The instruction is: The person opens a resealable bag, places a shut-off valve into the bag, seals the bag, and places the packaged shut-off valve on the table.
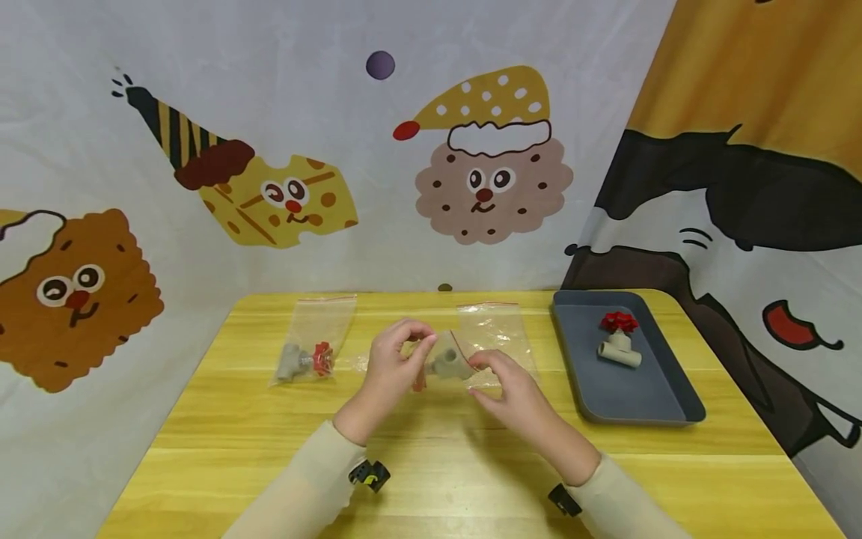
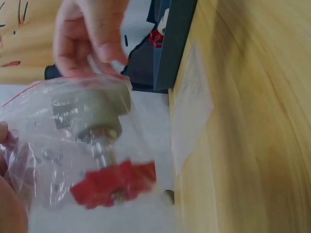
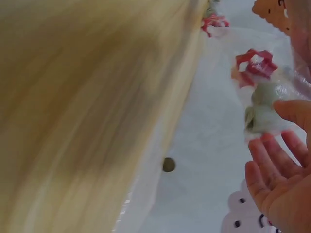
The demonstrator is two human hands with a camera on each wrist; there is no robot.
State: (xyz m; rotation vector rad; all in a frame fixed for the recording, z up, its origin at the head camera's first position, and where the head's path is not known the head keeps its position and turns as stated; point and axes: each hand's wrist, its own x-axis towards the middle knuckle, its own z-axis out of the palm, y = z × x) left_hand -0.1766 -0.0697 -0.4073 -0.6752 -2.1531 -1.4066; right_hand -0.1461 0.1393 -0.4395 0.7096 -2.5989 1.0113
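Observation:
Above the middle of the table, a clear zip bag (image 2: 41, 162) with a red seal line holds a valve (image 1: 450, 364) with a grey-beige body and a red handwheel (image 2: 116, 182). My left hand (image 1: 396, 363) pinches the bag near its edge, thumb against fingers. On the other side, my right hand (image 1: 509, 385) is at the red-lined mouth of the bag, its thumb and fingers spread apart. In the right wrist view, the fingertips (image 3: 256, 144) are right beside the valve's body, seen through the plastic.
At right, a grey tray (image 1: 584, 389) carries an unbagged valve (image 1: 619, 348) with a red handwheel. On the left lies another bagged valve (image 1: 292, 363). A flat clear bag (image 1: 501, 322) lies behind my hands. A printed cloth (image 1: 384, 165) hangs behind the table.

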